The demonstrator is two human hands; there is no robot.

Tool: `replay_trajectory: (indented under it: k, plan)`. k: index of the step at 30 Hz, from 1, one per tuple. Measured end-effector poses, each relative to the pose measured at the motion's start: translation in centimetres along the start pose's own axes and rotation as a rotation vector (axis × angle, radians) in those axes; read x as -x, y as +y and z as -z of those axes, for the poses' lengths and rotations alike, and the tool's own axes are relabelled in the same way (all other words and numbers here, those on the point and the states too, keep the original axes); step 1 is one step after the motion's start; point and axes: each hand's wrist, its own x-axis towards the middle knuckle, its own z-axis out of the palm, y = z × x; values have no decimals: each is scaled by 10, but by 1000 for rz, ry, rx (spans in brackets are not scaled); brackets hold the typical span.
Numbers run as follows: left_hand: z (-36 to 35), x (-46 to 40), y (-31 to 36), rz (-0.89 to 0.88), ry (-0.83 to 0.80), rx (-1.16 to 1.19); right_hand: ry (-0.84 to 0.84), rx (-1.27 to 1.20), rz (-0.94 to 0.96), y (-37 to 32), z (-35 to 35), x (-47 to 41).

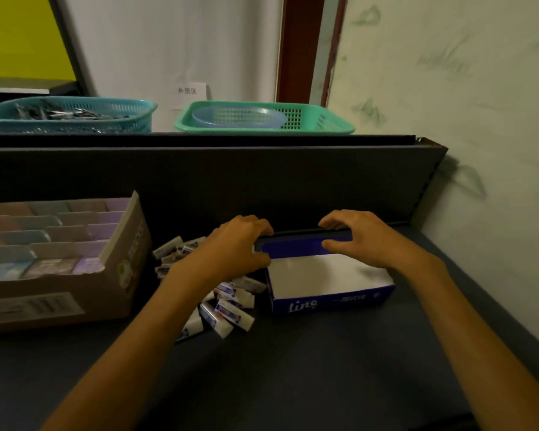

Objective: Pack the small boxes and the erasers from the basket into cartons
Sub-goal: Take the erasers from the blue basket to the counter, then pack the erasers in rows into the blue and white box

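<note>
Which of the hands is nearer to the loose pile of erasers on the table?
Left. The left hand sits right over the erasers while gripping the blue carton's left rear corner. The right hand grips the carton's far edge, the carton lying between it and the pile.

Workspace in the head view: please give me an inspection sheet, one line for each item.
Surface: dark table, erasers lie loose on it.
Job's things: blue carton open, inside white; pile of erasers left of it; brown carton holding rows of small boxes.
Clutter: nothing seen.
Hands: left hand and right hand grip the blue carton's far flap.
Cables: nothing seen.
Surroundings: teal basket and green basket on the ledge behind; wall at right.
</note>
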Motion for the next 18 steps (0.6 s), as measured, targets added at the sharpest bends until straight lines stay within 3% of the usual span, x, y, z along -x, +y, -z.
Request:
replay_trajectory:
  k: [6,10,18]
  plan:
    - [-17,-6,12,-34,-37,6,-17,138,-124,24,-6,14]
    - [-19,-7,16,-43,-28,80,-7,186,-111,31,-10,17]
    - [-7,0,15,71,78,85,-78,381,-238,49,6,35]
